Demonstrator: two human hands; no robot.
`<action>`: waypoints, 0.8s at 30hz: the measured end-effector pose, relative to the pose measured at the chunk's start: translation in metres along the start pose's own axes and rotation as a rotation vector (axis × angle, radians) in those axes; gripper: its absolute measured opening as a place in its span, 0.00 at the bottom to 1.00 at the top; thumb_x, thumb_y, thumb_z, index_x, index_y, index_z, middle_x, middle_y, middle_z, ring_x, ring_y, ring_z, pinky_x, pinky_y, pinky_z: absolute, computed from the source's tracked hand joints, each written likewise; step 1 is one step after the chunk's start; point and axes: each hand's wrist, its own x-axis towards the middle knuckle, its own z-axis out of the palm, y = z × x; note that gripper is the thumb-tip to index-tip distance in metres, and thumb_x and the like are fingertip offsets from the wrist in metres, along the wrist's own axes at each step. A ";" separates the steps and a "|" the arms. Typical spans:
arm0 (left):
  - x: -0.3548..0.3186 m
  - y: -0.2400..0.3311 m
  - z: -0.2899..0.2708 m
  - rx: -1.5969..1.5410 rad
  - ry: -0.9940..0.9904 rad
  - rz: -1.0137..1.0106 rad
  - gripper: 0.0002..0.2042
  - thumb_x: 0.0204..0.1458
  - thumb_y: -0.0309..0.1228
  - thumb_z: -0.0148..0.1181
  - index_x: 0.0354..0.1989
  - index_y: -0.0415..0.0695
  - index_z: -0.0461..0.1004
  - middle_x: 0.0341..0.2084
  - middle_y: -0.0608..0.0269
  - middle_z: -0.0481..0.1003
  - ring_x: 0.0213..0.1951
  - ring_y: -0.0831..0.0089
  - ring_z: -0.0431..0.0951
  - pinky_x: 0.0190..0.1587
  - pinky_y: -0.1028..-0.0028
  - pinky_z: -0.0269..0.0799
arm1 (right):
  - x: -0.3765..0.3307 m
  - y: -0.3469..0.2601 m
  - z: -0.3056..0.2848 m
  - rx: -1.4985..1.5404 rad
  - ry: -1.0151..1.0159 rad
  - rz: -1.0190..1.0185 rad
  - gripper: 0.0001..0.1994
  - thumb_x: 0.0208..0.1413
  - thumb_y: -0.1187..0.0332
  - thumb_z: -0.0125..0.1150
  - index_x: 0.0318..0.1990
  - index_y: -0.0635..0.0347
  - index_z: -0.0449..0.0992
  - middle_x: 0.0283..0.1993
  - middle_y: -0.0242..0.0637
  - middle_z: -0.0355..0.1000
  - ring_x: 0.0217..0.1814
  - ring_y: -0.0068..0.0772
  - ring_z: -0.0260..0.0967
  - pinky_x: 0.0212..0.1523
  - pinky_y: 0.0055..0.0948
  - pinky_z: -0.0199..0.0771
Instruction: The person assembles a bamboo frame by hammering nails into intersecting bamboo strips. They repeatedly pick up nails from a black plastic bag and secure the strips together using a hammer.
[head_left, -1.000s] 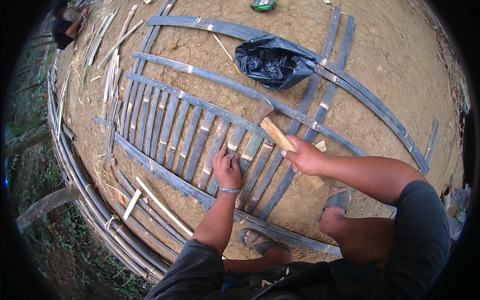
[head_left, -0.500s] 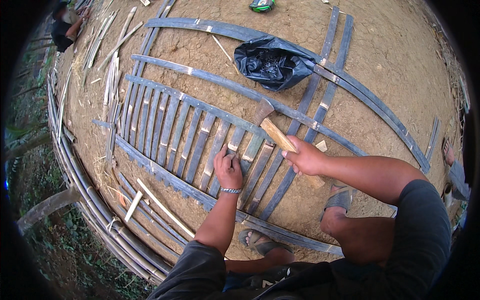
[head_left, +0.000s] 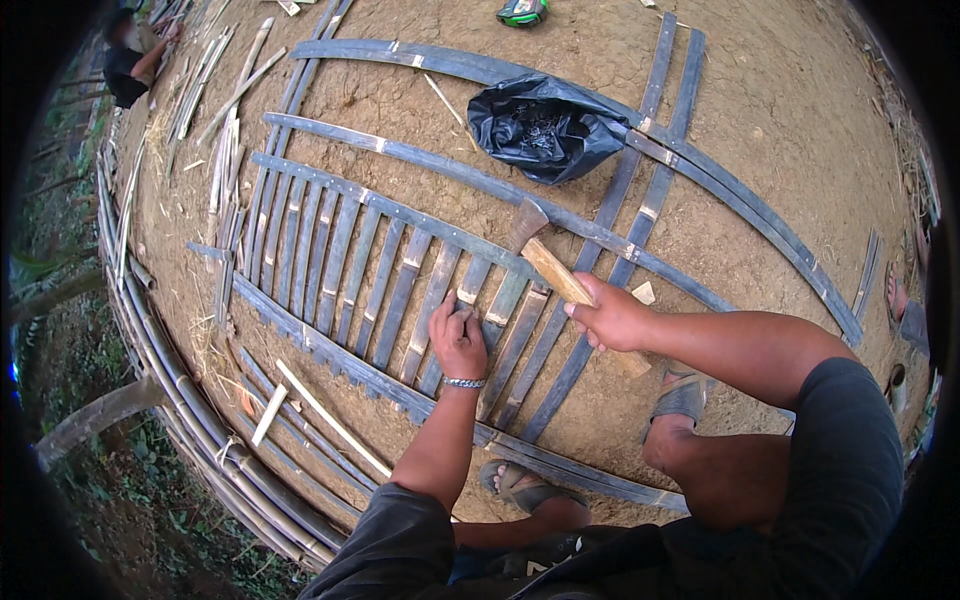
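My right hand (head_left: 612, 315) is wrapped round the wooden handle of a hatchet (head_left: 556, 268). Its dark metal head lies over the upper rail (head_left: 400, 208) of a frame of dark bamboo strips on the ground. Over the slats (head_left: 428, 292) of that frame, my left hand (head_left: 458, 338) is curled with its fingers bent inward. Whatever it may hold is hidden. Several slats run side by side between the upper rail and a lower rail (head_left: 330, 350), and small nail heads dot the upper one.
Beyond the frame, a black plastic bag (head_left: 548, 130) with small dark pieces inside rests against long bamboo strips. Loose split bamboo (head_left: 215, 180) is scattered at the left, beside a bamboo pole edging (head_left: 190, 385). A person (head_left: 130, 65) crouches at the far left; another person's foot (head_left: 897, 295) shows at right.
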 end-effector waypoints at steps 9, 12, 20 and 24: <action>-0.001 0.000 0.002 -0.002 0.003 -0.005 0.07 0.49 0.18 0.67 0.34 0.40 0.76 0.56 0.46 0.79 0.53 0.46 0.77 0.58 0.55 0.72 | 0.003 0.003 0.000 0.023 -0.014 -0.013 0.33 0.72 0.60 0.54 0.78 0.56 0.48 0.37 0.40 0.74 0.26 0.29 0.73 0.27 0.34 0.79; 0.001 0.001 0.001 -0.006 0.005 -0.008 0.07 0.49 0.18 0.67 0.34 0.40 0.76 0.56 0.46 0.79 0.53 0.45 0.77 0.58 0.55 0.72 | 0.003 0.004 0.000 0.032 -0.018 -0.018 0.33 0.72 0.61 0.54 0.77 0.57 0.48 0.36 0.39 0.74 0.26 0.28 0.72 0.27 0.34 0.79; 0.000 0.000 0.002 -0.013 -0.006 -0.026 0.07 0.49 0.19 0.68 0.33 0.40 0.76 0.56 0.46 0.78 0.54 0.46 0.77 0.59 0.55 0.72 | -0.001 -0.001 -0.001 0.026 -0.011 0.000 0.33 0.72 0.60 0.54 0.78 0.56 0.49 0.36 0.39 0.74 0.26 0.28 0.72 0.27 0.34 0.79; 0.000 0.002 0.001 -0.005 -0.004 -0.029 0.07 0.50 0.20 0.68 0.34 0.39 0.76 0.57 0.45 0.78 0.54 0.46 0.77 0.59 0.55 0.71 | 0.000 0.000 -0.001 0.028 -0.028 -0.001 0.34 0.73 0.60 0.54 0.78 0.56 0.46 0.37 0.38 0.72 0.27 0.27 0.72 0.27 0.33 0.78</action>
